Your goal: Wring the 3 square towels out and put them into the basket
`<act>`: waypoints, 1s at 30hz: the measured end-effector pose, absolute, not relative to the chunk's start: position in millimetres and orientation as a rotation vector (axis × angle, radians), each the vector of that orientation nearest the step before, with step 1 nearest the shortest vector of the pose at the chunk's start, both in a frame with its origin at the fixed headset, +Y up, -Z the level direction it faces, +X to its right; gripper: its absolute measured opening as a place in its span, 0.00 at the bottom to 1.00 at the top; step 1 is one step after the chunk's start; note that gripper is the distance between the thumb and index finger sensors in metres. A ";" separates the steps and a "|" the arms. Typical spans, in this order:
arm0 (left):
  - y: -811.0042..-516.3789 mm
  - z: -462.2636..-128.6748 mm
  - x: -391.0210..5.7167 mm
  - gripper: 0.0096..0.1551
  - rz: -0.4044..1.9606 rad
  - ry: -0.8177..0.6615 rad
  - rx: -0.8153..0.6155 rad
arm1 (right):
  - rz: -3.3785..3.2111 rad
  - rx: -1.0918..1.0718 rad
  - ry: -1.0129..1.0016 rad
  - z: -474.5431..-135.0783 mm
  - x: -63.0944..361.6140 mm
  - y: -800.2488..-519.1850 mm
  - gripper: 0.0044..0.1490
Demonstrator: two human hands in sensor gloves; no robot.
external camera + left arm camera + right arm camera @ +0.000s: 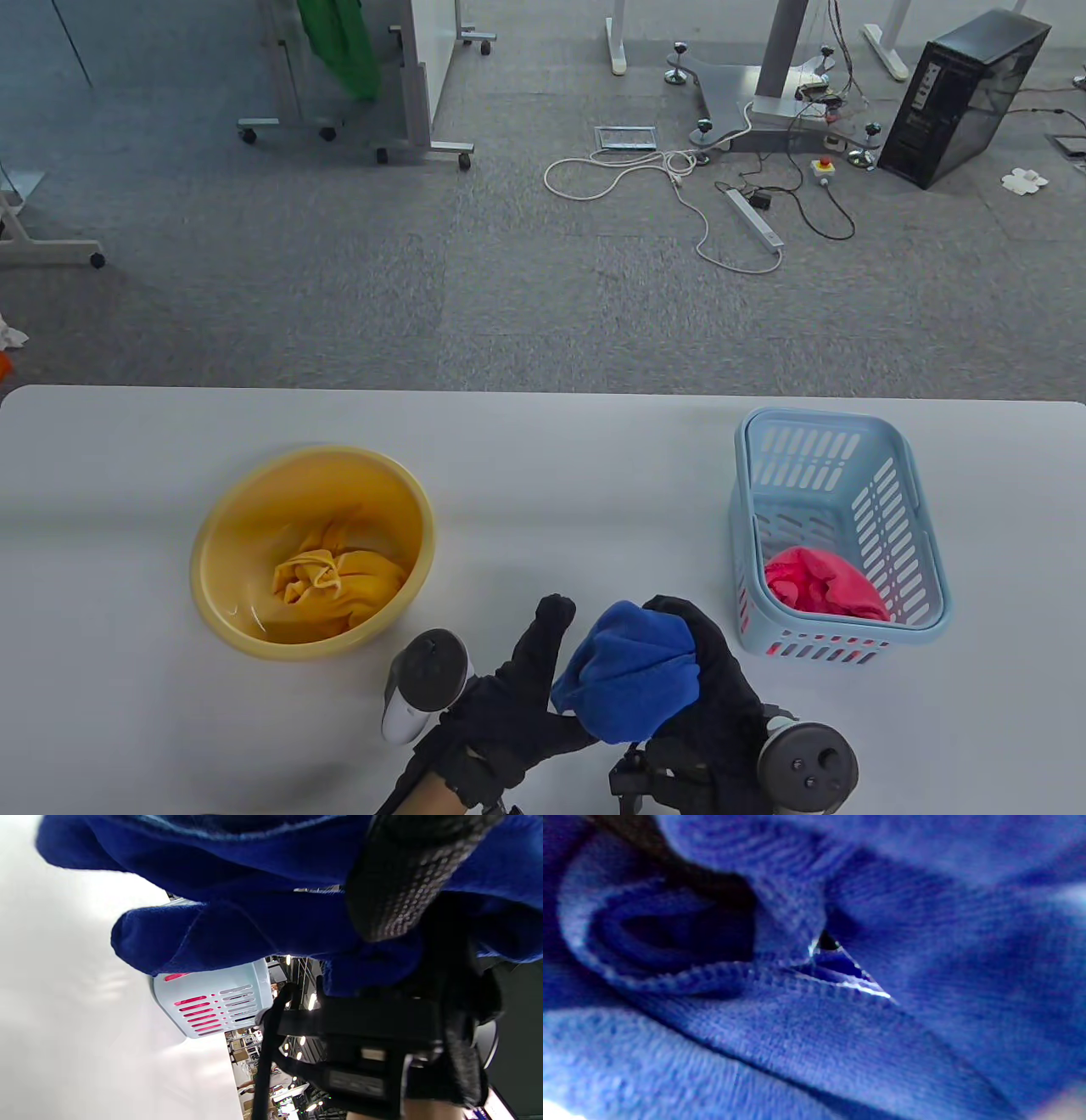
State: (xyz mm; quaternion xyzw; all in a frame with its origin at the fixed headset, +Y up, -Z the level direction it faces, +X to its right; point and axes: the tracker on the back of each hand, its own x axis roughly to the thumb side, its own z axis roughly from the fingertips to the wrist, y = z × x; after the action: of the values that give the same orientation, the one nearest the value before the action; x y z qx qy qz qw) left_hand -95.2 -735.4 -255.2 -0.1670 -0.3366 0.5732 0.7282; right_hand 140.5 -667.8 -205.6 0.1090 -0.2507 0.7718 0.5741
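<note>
- Centrally, near the front edge of the white bench [543, 441], both hands meet around a bunched blue towel [629, 679], which is held above the bench surface.
- Left hand [517, 705]: black glove, fingers extended up along the towel's left side and touching it; whether the thumb curls round the cloth cannot be told.
- Right hand [721, 696]: black glove, fingers curled over the towel's right and top side, gripping it; in the right wrist view blue cloth fills the frame.
- Yellow basin [222, 543], left on the bench: contains a crumpled yellow towel [335, 581] lying on its bottom.
- Light blue basket [920, 543], right on the bench, slotted walls: contains a red towel [823, 581] heaped at its near end.
- Basin and basket stand well apart, with the hands between them and nearer the basket.
</note>
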 end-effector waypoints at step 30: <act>-743.0 -252.4 -88.9 0.46 1.086 -0.604 -0.227 | 1.741 0.399 -0.428 -206.6 124.2 -666.7 0.35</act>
State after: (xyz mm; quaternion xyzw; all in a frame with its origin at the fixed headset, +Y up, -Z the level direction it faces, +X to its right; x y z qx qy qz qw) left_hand -88.9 -743.0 -252.4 -0.1061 -0.2822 0.5075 0.8072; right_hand 124.2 -666.7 -206.6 0.1728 -0.1851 0.7530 0.6073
